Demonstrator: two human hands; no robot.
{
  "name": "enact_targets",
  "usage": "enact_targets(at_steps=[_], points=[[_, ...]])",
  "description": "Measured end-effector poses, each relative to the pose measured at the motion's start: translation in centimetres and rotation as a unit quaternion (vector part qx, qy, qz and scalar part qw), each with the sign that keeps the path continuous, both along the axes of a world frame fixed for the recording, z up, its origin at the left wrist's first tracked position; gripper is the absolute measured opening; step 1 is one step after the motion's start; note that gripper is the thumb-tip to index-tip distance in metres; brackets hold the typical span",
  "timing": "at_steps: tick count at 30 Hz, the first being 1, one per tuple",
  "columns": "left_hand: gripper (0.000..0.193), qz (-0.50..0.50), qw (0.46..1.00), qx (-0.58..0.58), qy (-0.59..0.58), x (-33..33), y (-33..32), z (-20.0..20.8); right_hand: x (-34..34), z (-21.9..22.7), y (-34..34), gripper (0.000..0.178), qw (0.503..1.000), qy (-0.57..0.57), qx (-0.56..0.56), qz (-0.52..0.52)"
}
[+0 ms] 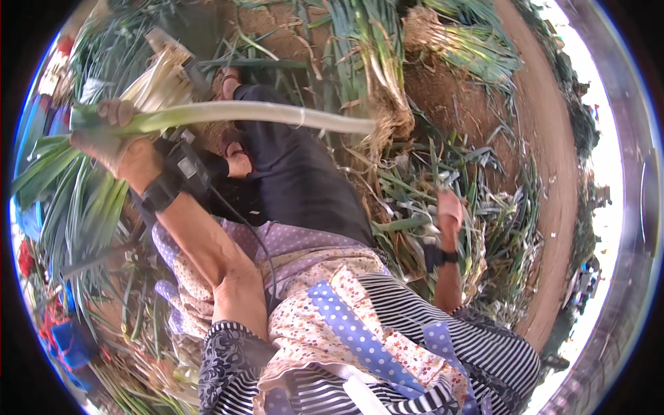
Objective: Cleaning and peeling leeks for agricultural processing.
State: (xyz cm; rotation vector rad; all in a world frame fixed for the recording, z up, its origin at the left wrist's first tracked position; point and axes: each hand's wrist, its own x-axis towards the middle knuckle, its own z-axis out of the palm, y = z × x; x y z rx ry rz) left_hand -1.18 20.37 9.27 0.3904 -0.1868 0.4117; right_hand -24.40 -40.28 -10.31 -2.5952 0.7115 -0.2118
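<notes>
My left hand is closed round the green upper part of a long leek. The leek's white shank reaches out to the right, above my dark-trousered legs, and its green leaves hang down past the hand on the left. Off to the right, my right hand hovers over or touches a heap of stripped leaves. Motion smears that hand, so its fingers cannot be made out. Beyond my left hand lies a stack of pale, cleaned leeks.
Untrimmed leeks with dry roots lie ahead, and another rooted bundle lies farther right on brown soil. A dark device with a cable rests near my lap. Blue items sit at the lower left. A dirt strip runs along the right.
</notes>
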Motion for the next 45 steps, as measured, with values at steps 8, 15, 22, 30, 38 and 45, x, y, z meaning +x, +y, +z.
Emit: enact_targets(at_steps=[8, 15, 22, 30, 38, 45], points=[[0.05, 0.061, 0.997, 0.038, 0.029, 0.6, -5.6, 0.7, 6.3, 14.2, 11.8, 0.033, 0.988, -0.02, -0.15, 0.006], [0.058, 0.035, 0.996, 0.056, 0.068, -0.9, -14.5, 3.6, 16.7, 21.1, 29.3, 0.029, 0.868, -0.389, -0.065, 0.302], [0.062, 0.001, 0.998, 0.049, 0.03, -0.6, -13.6, 3.2, 16.7, 19.8, 29.4, 0.024, 0.919, -0.106, 0.125, 0.36], [0.061, -0.031, 0.996, 0.074, -0.043, -1.2, -9.6, 4.2, 1.4, 1.5, 2.6, 0.025, 0.96, 0.249, -0.118, -0.04], [0.048, 0.082, 0.995, 0.05, 0.019, 0.1, -9.2, 3.1, 6.6, 15.0, 11.2, 0.03, 0.994, -0.098, -0.034, 0.047], [0.04, 0.137, 0.978, 0.049, 0.152, -0.6, -9.9, 4.5, 13.5, 22.0, 27.1, 0.056, 0.876, -0.257, -0.095, 0.397]])
